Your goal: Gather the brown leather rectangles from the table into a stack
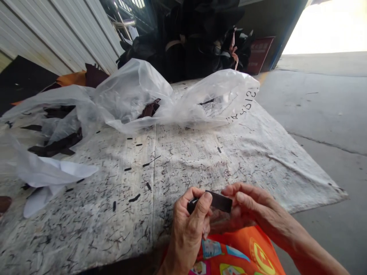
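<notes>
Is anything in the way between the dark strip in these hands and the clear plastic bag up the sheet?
Nothing visible stands in the way of the dark leather strip, held by the left hand and right hand, toward the clear plastic bag. Only small dark scraps lie flat on the stained white sheet.
</notes>
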Available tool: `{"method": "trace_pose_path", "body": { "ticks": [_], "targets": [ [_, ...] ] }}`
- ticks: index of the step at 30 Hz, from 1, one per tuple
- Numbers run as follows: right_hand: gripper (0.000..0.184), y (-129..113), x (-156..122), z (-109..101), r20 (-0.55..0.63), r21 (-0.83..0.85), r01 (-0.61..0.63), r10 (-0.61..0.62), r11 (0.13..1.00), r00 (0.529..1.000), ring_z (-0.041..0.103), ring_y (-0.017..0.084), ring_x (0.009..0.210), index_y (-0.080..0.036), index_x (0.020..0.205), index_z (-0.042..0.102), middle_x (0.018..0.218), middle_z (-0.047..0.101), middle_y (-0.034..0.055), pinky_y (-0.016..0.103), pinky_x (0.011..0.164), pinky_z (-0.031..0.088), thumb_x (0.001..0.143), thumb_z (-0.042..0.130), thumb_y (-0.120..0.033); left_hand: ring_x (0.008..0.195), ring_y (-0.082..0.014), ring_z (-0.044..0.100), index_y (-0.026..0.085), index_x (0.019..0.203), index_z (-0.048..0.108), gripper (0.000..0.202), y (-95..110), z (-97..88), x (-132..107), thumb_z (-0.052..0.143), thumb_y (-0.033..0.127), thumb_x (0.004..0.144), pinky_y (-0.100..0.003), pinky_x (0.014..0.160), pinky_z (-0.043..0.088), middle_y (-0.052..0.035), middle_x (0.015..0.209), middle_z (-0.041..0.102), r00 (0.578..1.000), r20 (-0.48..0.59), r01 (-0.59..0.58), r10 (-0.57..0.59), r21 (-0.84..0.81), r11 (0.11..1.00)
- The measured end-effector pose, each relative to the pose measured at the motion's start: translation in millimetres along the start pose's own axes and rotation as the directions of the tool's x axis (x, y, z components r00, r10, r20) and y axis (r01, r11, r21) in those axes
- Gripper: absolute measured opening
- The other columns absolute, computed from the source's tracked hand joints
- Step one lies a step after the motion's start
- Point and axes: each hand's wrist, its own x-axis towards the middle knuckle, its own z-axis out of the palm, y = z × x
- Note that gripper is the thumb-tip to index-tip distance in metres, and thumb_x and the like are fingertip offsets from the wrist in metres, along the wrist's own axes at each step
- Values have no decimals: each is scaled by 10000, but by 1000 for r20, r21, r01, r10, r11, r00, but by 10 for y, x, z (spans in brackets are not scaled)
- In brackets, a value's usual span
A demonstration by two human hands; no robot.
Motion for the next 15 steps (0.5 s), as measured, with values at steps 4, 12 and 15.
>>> {"method": "trace_pose_path", "body": {
  "ticks": [4,12,15],
  "targets": [
    [279,148,23,129,98,144,-36,22,989,995,639,83,493,-154,749,592,648,711,17,173,518,494,694,777,-355,340,-9,282,174,696,506,326,27,-54,-63,660,455,753,-123,335,247,92,448,419,1000,10,7,-8,23,1000],
    [183,240,66,236,199,310,-101,39,945,979,663,90,502,-127,738,601,672,725,38,162,488,517,779,717,-262,340,-28,287,168,690,539,372,30,-172,-127,629,523,751,-142,337,262,70,429,431,996,-85,29,-32,-28,999],
    [195,242,69,248,225,310,-112,42,944,974,661,87,489,-121,729,601,659,724,39,154,475,518,780,718,-269,330,-31,262,165,612,515,426,66,-181,-162,578,552,779,-153,345,253,84,381,341,996,-82,28,-27,3,1000]
  ]
}}
